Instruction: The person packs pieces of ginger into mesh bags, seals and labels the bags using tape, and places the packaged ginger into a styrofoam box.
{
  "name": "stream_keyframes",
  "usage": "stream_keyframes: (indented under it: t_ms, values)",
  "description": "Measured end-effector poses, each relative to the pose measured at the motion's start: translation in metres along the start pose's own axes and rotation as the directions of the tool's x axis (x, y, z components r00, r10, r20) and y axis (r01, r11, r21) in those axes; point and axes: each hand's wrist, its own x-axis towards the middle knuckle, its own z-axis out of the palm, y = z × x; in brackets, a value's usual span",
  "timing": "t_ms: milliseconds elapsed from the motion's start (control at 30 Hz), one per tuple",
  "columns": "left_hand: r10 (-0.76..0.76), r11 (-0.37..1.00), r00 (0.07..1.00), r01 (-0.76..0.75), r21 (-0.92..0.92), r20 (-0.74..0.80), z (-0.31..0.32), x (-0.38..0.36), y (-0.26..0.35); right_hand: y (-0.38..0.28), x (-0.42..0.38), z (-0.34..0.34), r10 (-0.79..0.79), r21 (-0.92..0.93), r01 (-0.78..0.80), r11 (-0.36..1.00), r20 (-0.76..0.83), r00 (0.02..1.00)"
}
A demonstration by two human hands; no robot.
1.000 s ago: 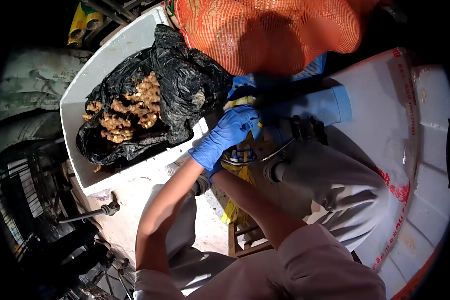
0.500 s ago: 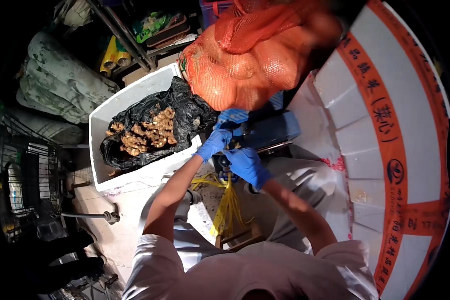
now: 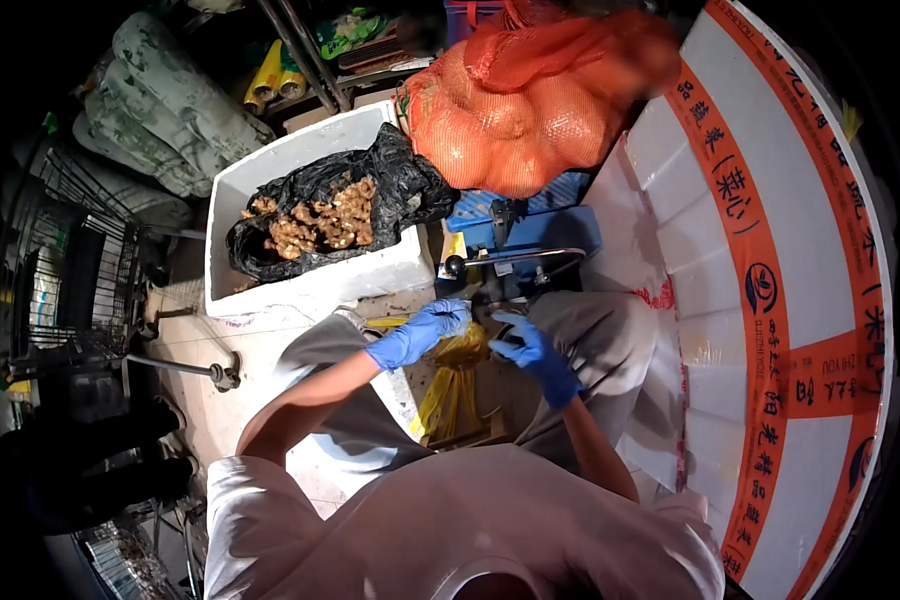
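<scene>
- Left hand (image 3: 422, 334), blue glove: fingers lie close together, tips at the upper left edge of the yellow plastic (image 3: 460, 353). Cannot tell whether they pinch it.
- Right hand (image 3: 538, 358), blue glove: thumb and fingers spread apart, pointing toward the left hand; tips just beside the yellow plastic.
- Yellow plastic: bunched between the two hands, its lower part hanging in loose folds between the person's knees. Detail between the fingertips too dark to read.
- Ahead of the hands: metal bar (image 3: 560, 252) with a black knob (image 3: 455, 266) at its left end, in front of a blue box (image 3: 572, 230).
- Ahead and left: white foam box (image 3: 320, 298); inside it, ginger (image 3: 325, 222) lying in an open black plastic bag (image 3: 402, 178).
- Beyond the blue box: bulging orange net sack (image 3: 515, 125).
- Right side: large white carton (image 3: 838, 285) with orange printed bands.
</scene>
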Motion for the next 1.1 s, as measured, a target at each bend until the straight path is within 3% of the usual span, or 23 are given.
stream_keyframes:
  t_ms: [33, 100, 167, 233, 300, 400, 433, 467, 500, 533, 567, 600, 633, 667, 700, 733, 800, 833, 900, 933, 967, 1000, 1100]
  values:
    - [-0.024, 0.993, 0.999, 0.029, -0.117, 0.04, 0.005, -0.012, 0.011, -0.015, -0.002, 0.007, -0.065, -0.014, 0.067, 0.998, 0.142, 0.988]
    - [-0.028, 0.994, 0.995, 0.037, -0.099, 0.098, 0.019, -0.033, 0.057, -0.01, 0.004, 0.027, -0.005, 0.029, -0.004, 1.0, 0.283, 0.959]
    - [0.045, 0.965, 0.994, -0.018, -0.261, 0.097, 0.029, -0.053, 0.095, 0.002, 0.014, 0.042, -0.142, 0.051, 0.134, 0.99, 0.231, 0.962]
    - [0.149, 0.954, 0.98, -0.107, -0.28, 0.134, 0.041, -0.064, 0.138, -0.071, 0.013, 0.026, -0.019, 0.366, -0.123, 0.923, 0.36, 0.933]
    - [0.267, 0.943, 0.959, -0.241, -0.228, 0.09, 0.063, -0.075, 0.183, -0.124, 0.009, 0.002, -0.099, 0.46, -0.089, 0.884, 0.368, 0.925]
    - [0.42, 0.885, 0.864, -0.457, 0.086, 0.278, 0.107, -0.086, 0.253, -0.172, 0.017, -0.015, -0.364, 0.451, 0.298, 0.841, 0.066, 0.929]
    - [0.556, 0.809, 0.789, -0.586, 0.048, 0.263, 0.125, -0.089, 0.269, -0.196, 0.017, -0.022, -0.421, 0.429, 0.405, 0.807, -0.063, 0.905]
    - [0.672, 0.714, 0.673, -0.699, -0.029, 0.309, 0.146, -0.095, 0.289, -0.217, 0.012, -0.036, -0.663, 0.186, 0.686, 0.704, -0.176, 0.728]
    - [0.715, 0.665, 0.628, -0.747, -0.02, 0.307, 0.16, -0.099, 0.306, -0.245, 0.007, -0.049, -0.664, 0.069, 0.708, 0.703, -0.293, 0.688]
    - [0.812, 0.511, 0.411, -0.843, -0.166, 0.413, 0.172, -0.095, 0.32, -0.272, 0.002, -0.061, -0.654, -0.053, 0.698, 0.714, -0.408, 0.637]
    - [0.834, 0.485, 0.382, -0.852, -0.198, 0.398, 0.186, -0.1, 0.336, -0.3, -0.003, -0.073, -0.634, -0.164, 0.66, 0.733, -0.515, 0.577]
    - [0.854, 0.457, 0.353, -0.86, -0.229, 0.382, 0.201, -0.105, 0.352, -0.319, -0.001, -0.084, -0.715, -0.204, 0.784, 0.586, -0.586, 0.382]
    - [0.865, 0.315, 0.185, -0.923, -0.219, 0.466, 0.214, -0.109, 0.362, -0.337, 0.001, -0.096, -0.76, -0.28, 0.862, 0.422, -0.627, 0.169]
    - [0.817, 0.271, -0.031, -0.861, -0.431, 0.575, 0.232, -0.106, 0.376, -0.359, -0.008, -0.116, -0.802, -0.495, 0.807, 0.321, -0.596, -0.047]
    - [0.8, 0.273, -0.107, -0.811, -0.517, 0.59, 0.244, -0.101, 0.386, -0.381, -0.019, -0.136, -0.803, -0.69, 0.684, 0.237, -0.535, -0.261]
    - [0.778, 0.284, -0.183, -0.751, -0.596, 0.602, 0.257, -0.097, 0.396, -0.393, -0.028, -0.145, -0.767, -0.731, 0.623, 0.28, -0.56, -0.313]
    - [0.768, 0.355, -0.161, -0.699, -0.621, 0.62, 0.284, -0.093, 0.403, -0.399, -0.038, -0.166, -0.692, -0.813, 0.489, 0.316, -0.55, -0.467]
    - [0.723, 0.334, -0.242, -0.697, -0.635, 0.647, 0.299, -0.085, 0.406, -0.398, -0.041, -0.177, -0.649, -0.85, 0.413, 0.328, -0.52, -0.556]
    - [0.74, 0.427, -0.127, -0.67, -0.607, 0.66, 0.327, -0.072, 0.403, -0.393, -0.052, -0.195, -0.586, -0.835, 0.357, 0.419, -0.549, -0.596]
    - [0.774, 0.449, -0.029, -0.68, -0.58, 0.632, 0.337, -0.059, 0.405, -0.39, -0.055, -0.202, -0.575, -0.788, 0.357, 0.501, -0.612, -0.543]
    - [0.785, 0.38, -0.092, -0.71, -0.593, 0.613, 0.35, -0.046, 0.407, -0.387, -0.059, -0.208, -0.554, -0.734, 0.354, 0.58, -0.674, -0.489]
    - [0.812, 0.426, -0.016, -0.668, -0.611, 0.584, 0.358, -0.04, 0.404, -0.384, -0.059, -0.216, -0.554, -0.741, 0.34, 0.579, -0.664, -0.502]
    - [0.836, 0.529, 0.251, -0.605, -0.595, 0.487, 0.376, 0.001, 0.411, -0.388, -0.048, -0.237, -0.656, -0.685, -0.069, 0.725, -0.657, -0.37]
